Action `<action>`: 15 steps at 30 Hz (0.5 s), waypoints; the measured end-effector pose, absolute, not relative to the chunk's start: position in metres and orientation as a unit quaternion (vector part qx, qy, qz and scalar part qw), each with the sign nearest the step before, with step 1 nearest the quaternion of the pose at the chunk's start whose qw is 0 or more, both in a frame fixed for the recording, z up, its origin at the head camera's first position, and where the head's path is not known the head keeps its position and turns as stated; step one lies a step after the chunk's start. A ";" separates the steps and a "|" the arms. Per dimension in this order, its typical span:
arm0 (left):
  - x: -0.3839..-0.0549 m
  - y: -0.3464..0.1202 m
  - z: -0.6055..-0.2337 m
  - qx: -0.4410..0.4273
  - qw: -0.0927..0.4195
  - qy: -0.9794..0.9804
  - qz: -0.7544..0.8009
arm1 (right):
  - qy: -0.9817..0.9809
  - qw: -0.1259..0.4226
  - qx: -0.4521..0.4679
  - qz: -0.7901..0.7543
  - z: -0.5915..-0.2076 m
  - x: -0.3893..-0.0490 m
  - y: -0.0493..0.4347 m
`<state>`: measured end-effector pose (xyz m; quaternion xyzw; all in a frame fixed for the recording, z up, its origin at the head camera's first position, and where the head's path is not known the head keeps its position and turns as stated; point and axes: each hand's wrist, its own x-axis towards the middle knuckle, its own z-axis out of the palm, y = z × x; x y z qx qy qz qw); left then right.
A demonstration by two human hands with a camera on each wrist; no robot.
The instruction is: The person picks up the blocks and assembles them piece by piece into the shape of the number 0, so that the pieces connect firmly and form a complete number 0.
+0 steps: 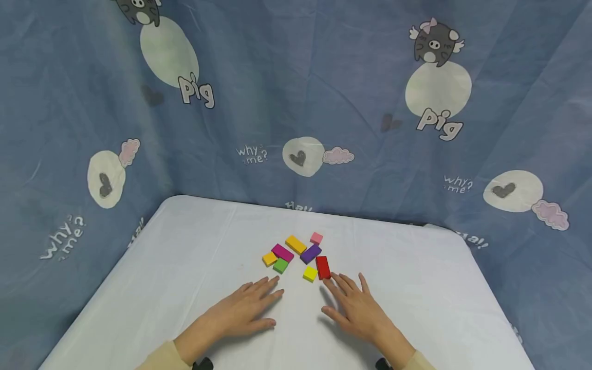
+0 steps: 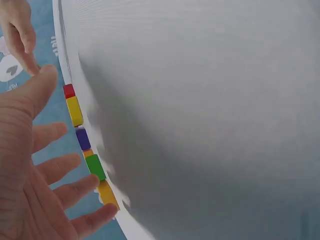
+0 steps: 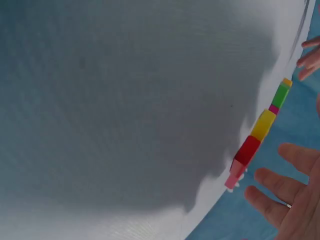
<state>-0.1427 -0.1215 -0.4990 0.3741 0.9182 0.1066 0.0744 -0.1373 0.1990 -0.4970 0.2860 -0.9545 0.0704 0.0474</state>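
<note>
Several coloured blocks lie loosely grouped on the white tabletop. In the head view the longer ones are an orange block [image 1: 296,244], a magenta block [image 1: 282,253], a purple block [image 1: 311,254] and a red block [image 1: 323,267]. Smaller ones are pink [image 1: 316,238], yellow-orange [image 1: 270,259], green [image 1: 280,265] and yellow [image 1: 310,274]. My left hand [image 1: 245,311] is spread just in front of the green block, holding nothing. Fingers extended, my right hand [image 1: 356,308] hovers close to the red block's near end; whether it touches is unclear.
A white cloth covers the table [image 1: 185,277]. Behind it and along both sides hangs a blue curtain [image 1: 296,92] printed with pigs, hearts and words. Dark bands [image 1: 202,364] sit at the wrists.
</note>
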 end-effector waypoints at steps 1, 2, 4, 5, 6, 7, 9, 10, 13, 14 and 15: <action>-0.143 -0.122 -0.498 0.375 0.074 0.918 0.105 | -0.954 0.045 0.288 0.069 -0.498 -0.138 0.199; -0.144 -0.122 -0.497 0.374 0.076 0.918 0.104 | -0.954 0.043 0.290 0.069 -0.498 -0.139 0.199; -0.145 -0.122 -0.496 0.374 0.082 0.918 0.103 | -0.952 0.038 0.295 0.069 -0.499 -0.141 0.198; -0.146 -0.122 -0.495 0.372 0.089 0.919 0.101 | -0.952 0.034 0.297 0.071 -0.499 -0.142 0.198; -0.147 -0.122 -0.495 0.371 0.094 0.919 0.099 | -0.951 0.031 0.300 0.071 -0.500 -0.144 0.197; -0.148 -0.122 -0.494 0.369 0.100 0.919 0.095 | -0.950 0.028 0.304 0.071 -0.500 -0.145 0.197; -0.150 -0.121 -0.493 0.364 0.112 0.920 0.091 | -0.948 0.022 0.308 0.073 -0.500 -0.147 0.196; -0.151 -0.120 -0.492 0.362 0.116 0.920 0.089 | -0.948 0.019 0.309 0.072 -0.500 -0.148 0.195; -0.152 -0.118 -0.490 0.359 0.125 0.921 0.082 | -0.950 0.007 0.306 0.064 -0.500 -0.151 0.194; -0.153 -0.117 -0.489 0.357 0.129 0.922 0.082 | -0.951 0.003 0.303 0.061 -0.501 -0.152 0.193; -0.153 -0.117 -0.489 0.356 0.131 0.922 0.080 | -0.952 -0.001 0.300 0.058 -0.501 -0.152 0.193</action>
